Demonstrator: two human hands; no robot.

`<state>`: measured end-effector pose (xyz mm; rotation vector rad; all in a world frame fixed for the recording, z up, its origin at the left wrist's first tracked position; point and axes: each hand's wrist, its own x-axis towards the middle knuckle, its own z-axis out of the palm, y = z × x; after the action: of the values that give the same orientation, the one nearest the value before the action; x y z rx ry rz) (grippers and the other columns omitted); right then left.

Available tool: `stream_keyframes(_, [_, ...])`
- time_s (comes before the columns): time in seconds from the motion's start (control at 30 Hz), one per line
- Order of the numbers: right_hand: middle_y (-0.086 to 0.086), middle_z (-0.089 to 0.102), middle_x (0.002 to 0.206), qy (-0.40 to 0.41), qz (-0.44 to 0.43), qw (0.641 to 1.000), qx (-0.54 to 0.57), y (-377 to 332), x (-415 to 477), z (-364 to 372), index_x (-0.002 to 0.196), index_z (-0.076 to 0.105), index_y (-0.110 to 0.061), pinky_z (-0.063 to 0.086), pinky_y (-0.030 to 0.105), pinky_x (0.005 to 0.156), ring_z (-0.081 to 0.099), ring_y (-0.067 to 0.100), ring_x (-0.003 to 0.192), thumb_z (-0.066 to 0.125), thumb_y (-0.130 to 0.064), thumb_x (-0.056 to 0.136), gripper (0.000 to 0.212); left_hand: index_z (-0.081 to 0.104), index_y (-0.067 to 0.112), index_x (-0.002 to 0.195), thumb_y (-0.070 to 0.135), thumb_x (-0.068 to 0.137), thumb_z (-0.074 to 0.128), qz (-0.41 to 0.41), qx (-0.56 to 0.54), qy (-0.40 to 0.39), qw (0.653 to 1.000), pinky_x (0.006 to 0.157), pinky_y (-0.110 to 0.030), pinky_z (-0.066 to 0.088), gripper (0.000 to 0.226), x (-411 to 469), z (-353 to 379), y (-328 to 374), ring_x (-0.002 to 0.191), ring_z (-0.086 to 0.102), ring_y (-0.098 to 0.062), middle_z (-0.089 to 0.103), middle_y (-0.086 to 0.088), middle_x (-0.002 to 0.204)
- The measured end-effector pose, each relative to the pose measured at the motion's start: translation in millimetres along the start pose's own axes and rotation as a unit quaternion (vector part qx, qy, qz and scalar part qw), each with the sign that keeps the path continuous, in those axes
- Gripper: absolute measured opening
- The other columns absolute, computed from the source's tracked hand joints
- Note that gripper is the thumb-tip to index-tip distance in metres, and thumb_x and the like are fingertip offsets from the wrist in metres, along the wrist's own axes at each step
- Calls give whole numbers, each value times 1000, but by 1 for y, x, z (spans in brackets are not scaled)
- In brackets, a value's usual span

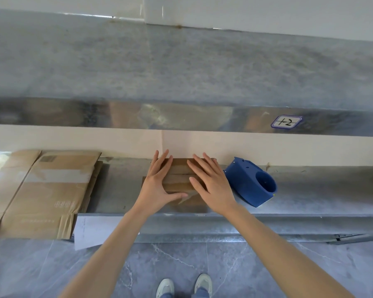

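Pale sneakers point(165, 287) stand on the grey marbled floor point(267, 265) in front of a metal shelf point(310, 194). Both my hands lie flat, fingers straight and spread, gripping nothing, on top of a small brown cardboard box point(179, 180) at mid-shelf by the cream wall: left hand point(157, 186) on its left half, right hand point(211, 183) on its right. A blue plastic part point(248, 183) with a round opening sits just right of the box; flattened cartons point(45, 190) lie well apart at left.
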<state>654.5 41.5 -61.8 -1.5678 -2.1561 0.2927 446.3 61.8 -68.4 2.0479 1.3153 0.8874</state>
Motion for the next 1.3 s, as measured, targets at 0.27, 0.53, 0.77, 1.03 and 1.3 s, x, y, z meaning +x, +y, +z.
stream_keyframes(0.27, [-19, 19, 161, 83, 149, 948, 269, -12, -2, 0, 149, 40, -30, 10, 15, 113, 4, -1, 149, 52, -36, 101, 50, 31, 26, 153, 65, 54, 83, -47, -55, 18, 997, 115, -38, 18, 119, -2, 3, 0, 150, -5, -3, 9, 22, 162])
stream_keyframes(0.53, [-12, 33, 155, 37, 146, 961, 233, -9, 2, -9, 138, 54, -26, 16, 26, 118, 11, 5, 149, 59, -27, 98, 40, 36, 25, 151, 66, 51, 84, -38, -66, -38, 996, 116, -23, 20, 118, 1, -10, 3, 147, 9, 4, 11, 21, 160])
stream_keyframes(0.77, [-5, 47, 136, 37, 107, 991, 73, -6, 20, -16, 135, 55, -24, 40, 35, 105, 35, 15, 132, 57, -42, 96, 42, 51, 16, 139, 41, 94, 61, -119, -83, 50, 988, 104, -21, 36, 52, 11, -6, 16, 125, 44, -7, 42, 7, 135])
stream_keyframes(1.03, [-10, 34, 152, 22, 122, 988, 96, 2, 26, -1, 141, 49, -31, 37, 32, 102, 24, 14, 142, 62, -53, 89, 57, 49, 19, 137, 28, 90, 69, -133, -69, 55, 987, 86, -1, 30, 51, 18, 5, 8, 112, 41, 3, 38, 4, 135])
stream_keyframes(1.3, [-16, 32, 149, 70, 153, 951, 261, 0, 20, -4, 143, 45, -29, 22, 3, 105, 25, -14, 134, 66, -39, 92, 56, 46, 25, 137, 21, 93, 66, -139, -171, 63, 973, 99, -6, 32, 49, 13, 5, 7, 124, 41, 3, 42, 6, 137])
